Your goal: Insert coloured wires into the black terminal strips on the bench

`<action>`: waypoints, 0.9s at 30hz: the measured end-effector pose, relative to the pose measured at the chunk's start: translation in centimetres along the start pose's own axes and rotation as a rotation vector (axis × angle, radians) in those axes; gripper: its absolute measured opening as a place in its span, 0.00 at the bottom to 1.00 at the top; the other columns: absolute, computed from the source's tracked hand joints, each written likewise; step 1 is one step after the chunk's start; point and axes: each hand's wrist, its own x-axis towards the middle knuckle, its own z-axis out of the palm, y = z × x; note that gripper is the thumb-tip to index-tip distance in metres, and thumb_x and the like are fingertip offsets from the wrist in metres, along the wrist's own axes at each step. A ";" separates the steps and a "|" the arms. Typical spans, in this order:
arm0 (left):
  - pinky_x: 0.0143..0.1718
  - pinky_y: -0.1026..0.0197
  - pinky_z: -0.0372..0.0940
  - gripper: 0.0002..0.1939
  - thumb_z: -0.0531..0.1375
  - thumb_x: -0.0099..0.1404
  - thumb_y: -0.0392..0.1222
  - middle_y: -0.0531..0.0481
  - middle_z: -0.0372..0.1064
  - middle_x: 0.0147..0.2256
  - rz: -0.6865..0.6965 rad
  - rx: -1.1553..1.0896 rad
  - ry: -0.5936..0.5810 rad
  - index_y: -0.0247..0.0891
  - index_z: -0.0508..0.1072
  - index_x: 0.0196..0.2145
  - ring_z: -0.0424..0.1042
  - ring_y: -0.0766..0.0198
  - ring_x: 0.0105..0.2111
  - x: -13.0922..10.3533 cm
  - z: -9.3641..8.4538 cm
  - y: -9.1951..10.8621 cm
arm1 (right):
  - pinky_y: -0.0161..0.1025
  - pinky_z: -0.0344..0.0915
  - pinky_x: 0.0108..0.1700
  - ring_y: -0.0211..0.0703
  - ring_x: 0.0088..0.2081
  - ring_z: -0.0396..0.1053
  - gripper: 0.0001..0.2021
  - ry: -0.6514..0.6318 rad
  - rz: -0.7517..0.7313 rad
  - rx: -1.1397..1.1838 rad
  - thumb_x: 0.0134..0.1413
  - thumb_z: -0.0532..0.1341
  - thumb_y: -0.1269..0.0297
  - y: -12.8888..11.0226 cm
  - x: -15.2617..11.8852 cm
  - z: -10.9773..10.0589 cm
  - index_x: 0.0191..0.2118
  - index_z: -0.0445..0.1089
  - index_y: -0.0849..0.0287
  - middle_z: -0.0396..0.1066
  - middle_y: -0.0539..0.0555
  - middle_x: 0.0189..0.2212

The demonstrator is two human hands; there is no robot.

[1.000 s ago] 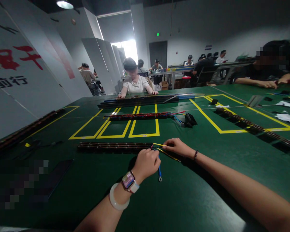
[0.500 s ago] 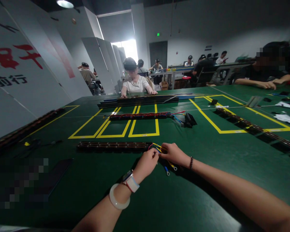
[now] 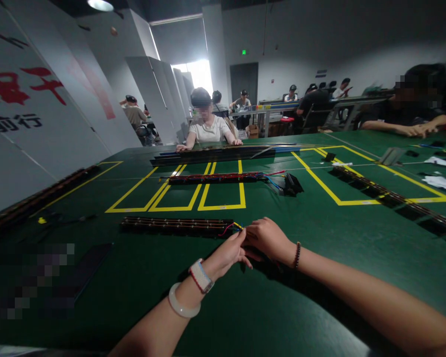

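A long dark bar with copper-coloured strips [image 3: 174, 225] lies on the green table in front of me. Yellow, red and blue wires [image 3: 238, 225] come out of its right end and run to my fingers. My left hand [image 3: 232, 253] has thumb and index finger pinched at the wires, its other fingers bent below. My right hand [image 3: 267, 238] meets it from the right, fingers curled round the same wires. Both hands touch each other. The ring-shaped ends of the wires are hidden behind or under the hands.
Beyond lies a second bar with red wires [image 3: 215, 178] and a black block [image 3: 293, 184]. Yellow tape [image 3: 223, 207] marks the table [image 3: 319, 277]. Long dark strips [image 3: 208, 154] lie before a seated person. More bars rest at far left [image 3: 59, 193] and right [image 3: 394, 196]. Another person sits at right.
My left hand has turned over, palm more to view, with its lower fingers loosened. The wire ends that hung below the hands are now hidden. The bar has shifted slightly right.
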 end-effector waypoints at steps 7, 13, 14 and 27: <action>0.18 0.68 0.60 0.18 0.51 0.64 0.55 0.50 0.68 0.23 0.068 -0.046 0.193 0.34 0.63 0.33 0.69 0.68 0.20 0.4 0.3 -0.6 | 0.40 0.52 0.36 0.45 0.33 0.61 0.06 0.036 -0.116 -0.322 0.55 0.57 0.69 -1.8 -0.5 -0.2 0.36 0.69 0.65 0.66 0.58 0.30; 0.18 0.68 0.58 0.18 0.54 0.62 0.54 0.56 0.62 0.17 0.073 -0.080 0.243 0.35 0.62 0.27 0.63 0.71 0.16 1.1 -0.2 -1.3 | 0.43 0.54 0.36 0.48 0.33 0.59 0.08 0.060 -0.195 -0.448 0.56 0.55 0.70 -2.9 -1.3 0.4 0.38 0.69 0.67 0.65 0.60 0.32; 0.18 0.68 0.58 0.17 0.54 0.62 0.53 0.56 0.61 0.17 0.069 -0.086 0.233 0.35 0.62 0.27 0.63 0.72 0.16 1.2 -0.3 -1.4 | 0.43 0.54 0.36 0.48 0.33 0.59 0.08 0.053 -0.200 -0.451 0.55 0.55 0.70 -3.0 -1.5 0.3 0.38 0.69 0.68 0.65 0.60 0.32; 0.21 0.68 0.52 0.16 0.62 0.56 0.49 0.53 0.64 0.20 0.039 -0.109 0.062 0.32 0.67 0.26 0.63 0.72 0.20 0.9 -1.3 -1.0 | 0.36 0.52 0.33 0.40 0.30 0.65 0.12 -0.073 -0.066 -0.155 0.57 0.57 0.61 -1.7 -1.5 -5.0 0.27 0.71 0.60 0.69 0.54 0.26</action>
